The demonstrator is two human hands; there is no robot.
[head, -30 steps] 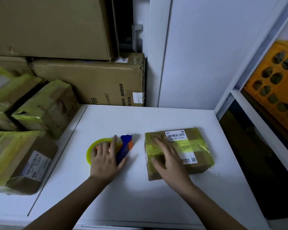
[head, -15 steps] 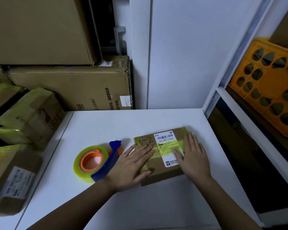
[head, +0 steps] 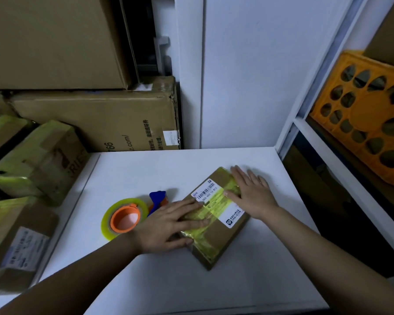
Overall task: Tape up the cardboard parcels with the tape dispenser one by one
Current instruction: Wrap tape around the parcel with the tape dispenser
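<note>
The left hand lies flat on the near left part of the parcel, fingers straight and spread over the yellow tape, thumb against the parcel's near left edge. The right hand rests flat on the far right corner of the same parcel, fingers straight and slightly apart, thumb pointing back along the tape. Neither hand grips anything.

The parcel is a flat brown cardboard box lying turned at an angle on the white table, right of the middle. A yellow tape band crosses its top, and a white barcode label sits near its far left edge.

The tape dispenser, with an orange hub, a yellowish roll and a blue handle, lies on the table just left of the left hand, untouched.

Taped boxes are piled at the left edge, big cartons stand behind them, and an orange crate sits on a shelf at the right.
</note>
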